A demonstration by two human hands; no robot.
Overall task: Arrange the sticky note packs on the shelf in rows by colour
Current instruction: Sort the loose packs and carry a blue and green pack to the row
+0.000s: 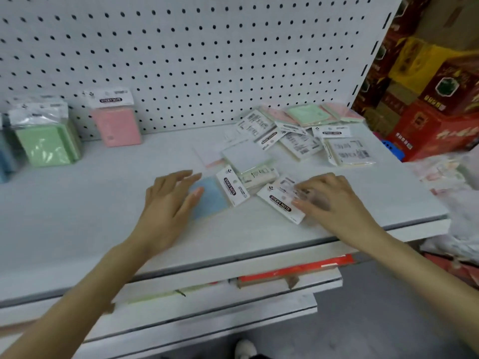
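While most of the packs lie in a loose heap [298, 141] at the right of the shelf [77, 216], a blue pack [210, 198] is touched by the left hand [168, 203] near the front middle. The fingers [185, 177] of that hand are held straight and a little apart, with the tips laid on the blue pack's edge.

Just beside it, a pack with a white card top [281, 204] is half covered by the right hand [337, 200]. Those fingers are bent over it, but that spot is blurred, so it cannot be told if the pack is pinched or only pressed.

Green packs [49, 143] and a pink pack [116, 125] are stood up at the back left, against the board with holes [207, 60].

The packs are likely light and small. A shiny clear wrap can be seen, so they may be slippery. The card top looks thin and may bend, so each pack is best taken by the two sides of its thick paper block.
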